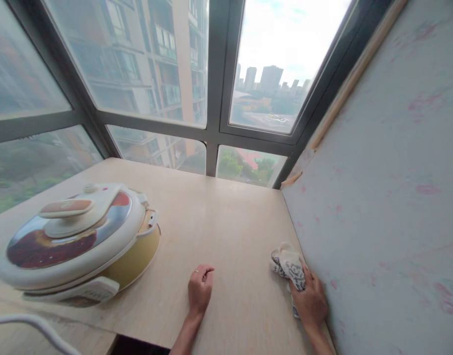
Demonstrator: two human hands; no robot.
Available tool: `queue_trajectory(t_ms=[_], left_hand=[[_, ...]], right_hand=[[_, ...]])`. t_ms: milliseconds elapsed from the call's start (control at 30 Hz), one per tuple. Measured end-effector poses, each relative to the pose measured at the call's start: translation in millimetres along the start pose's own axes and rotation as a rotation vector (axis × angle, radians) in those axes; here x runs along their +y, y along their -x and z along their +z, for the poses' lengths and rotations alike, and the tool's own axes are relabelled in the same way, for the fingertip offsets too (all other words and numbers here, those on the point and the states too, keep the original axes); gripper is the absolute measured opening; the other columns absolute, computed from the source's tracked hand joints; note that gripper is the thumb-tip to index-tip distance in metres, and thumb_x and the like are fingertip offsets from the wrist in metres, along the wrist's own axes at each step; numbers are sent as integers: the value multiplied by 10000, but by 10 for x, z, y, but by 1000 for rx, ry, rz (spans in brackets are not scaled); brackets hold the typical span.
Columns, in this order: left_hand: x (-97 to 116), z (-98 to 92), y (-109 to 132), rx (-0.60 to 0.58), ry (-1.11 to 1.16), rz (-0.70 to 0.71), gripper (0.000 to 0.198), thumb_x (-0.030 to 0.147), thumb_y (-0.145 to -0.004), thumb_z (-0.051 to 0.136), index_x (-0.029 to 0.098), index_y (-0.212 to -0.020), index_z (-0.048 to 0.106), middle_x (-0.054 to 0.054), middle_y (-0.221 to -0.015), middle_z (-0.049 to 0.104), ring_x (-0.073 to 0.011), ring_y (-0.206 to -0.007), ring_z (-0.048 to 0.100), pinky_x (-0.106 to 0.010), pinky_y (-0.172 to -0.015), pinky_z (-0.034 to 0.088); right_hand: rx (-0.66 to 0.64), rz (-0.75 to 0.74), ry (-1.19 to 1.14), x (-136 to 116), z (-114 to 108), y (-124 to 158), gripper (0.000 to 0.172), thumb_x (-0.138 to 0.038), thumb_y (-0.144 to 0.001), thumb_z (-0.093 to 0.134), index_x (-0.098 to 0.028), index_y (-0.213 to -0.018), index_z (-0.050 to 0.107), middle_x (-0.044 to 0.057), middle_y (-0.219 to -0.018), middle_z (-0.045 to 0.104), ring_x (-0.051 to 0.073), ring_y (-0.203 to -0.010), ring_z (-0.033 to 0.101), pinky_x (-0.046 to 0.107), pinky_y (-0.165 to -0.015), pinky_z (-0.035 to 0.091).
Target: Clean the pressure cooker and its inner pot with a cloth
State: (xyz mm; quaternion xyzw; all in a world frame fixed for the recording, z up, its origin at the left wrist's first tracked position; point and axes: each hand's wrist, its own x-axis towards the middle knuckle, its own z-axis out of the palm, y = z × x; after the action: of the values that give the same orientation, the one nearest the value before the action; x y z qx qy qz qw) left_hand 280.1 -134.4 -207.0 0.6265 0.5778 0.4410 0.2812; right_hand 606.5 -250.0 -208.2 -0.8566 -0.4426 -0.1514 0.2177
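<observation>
A crumpled white cloth with a dark pattern lies on the pale wooden surface, close to the wall at the right. My right hand is closed on the cloth's near end, with the fingers over it. Left of it, near the middle, my left hand rests at the surface with its fingers curled in; a ring shows on one finger. Nothing is visible in that hand.
A large white and yellow electric cooker with a lid stands at the left. A white cable curves below it. Framed windows border the back; a flowered wall rises on the right.
</observation>
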Motion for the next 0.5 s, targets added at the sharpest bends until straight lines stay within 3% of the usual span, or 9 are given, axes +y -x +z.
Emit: queue_trajectory(t_ms=[67,133,233,300,367,500], left_hand=[[-13,-91,54,86,37,16,249,266,-839,483,230,-745,711,-61,-788,748,-230,-743,722,-347,-664,587],[-34,-206,135,152,9,118,253,246,-868,490,232,-748,713,-62,-782,741,-224,-754,724,-353,-705,602],[-65,-394,265,116,-61,304,261,217,-899,504,240,-776,733,-71,-802,741,-216,-772,727,-353,-737,610],[-81,-523,314,127,-103,336,254,195,-908,507,247,-834,745,-78,-849,743,-217,-809,728,-356,-754,610],[-94,-664,312,249,-149,312,237,186,-913,513,246,-916,742,-85,-919,740,-229,-878,721,-385,-804,602],[-113,-1013,189,602,-202,203,230,239,-907,555,206,-1106,665,-119,-1072,698,-260,-992,663,-422,-842,558]], right_hand=[[-4,-12,-9,-15,15,-27,612,-471,-909,448,-100,-1375,590,211,-1217,649,360,-1018,619,450,-849,512],[-9,-27,-26,-38,26,-50,619,-477,-908,445,-88,-1364,598,218,-1206,650,364,-1008,625,459,-846,516],[-4,-25,-51,-110,34,-93,623,-482,-904,439,-90,-1357,608,217,-1201,650,370,-1005,636,462,-830,521],[-10,-15,-65,-189,38,-128,621,-480,-901,434,-99,-1358,610,215,-1209,648,379,-1018,635,470,-825,522],[-30,-13,-108,-291,45,-159,612,-483,-893,437,-116,-1350,614,215,-1215,645,389,-1037,630,491,-839,521],[-49,49,-385,-541,78,-132,633,-541,-859,504,-113,-1314,605,229,-1208,641,418,-1101,620,545,-909,509]])
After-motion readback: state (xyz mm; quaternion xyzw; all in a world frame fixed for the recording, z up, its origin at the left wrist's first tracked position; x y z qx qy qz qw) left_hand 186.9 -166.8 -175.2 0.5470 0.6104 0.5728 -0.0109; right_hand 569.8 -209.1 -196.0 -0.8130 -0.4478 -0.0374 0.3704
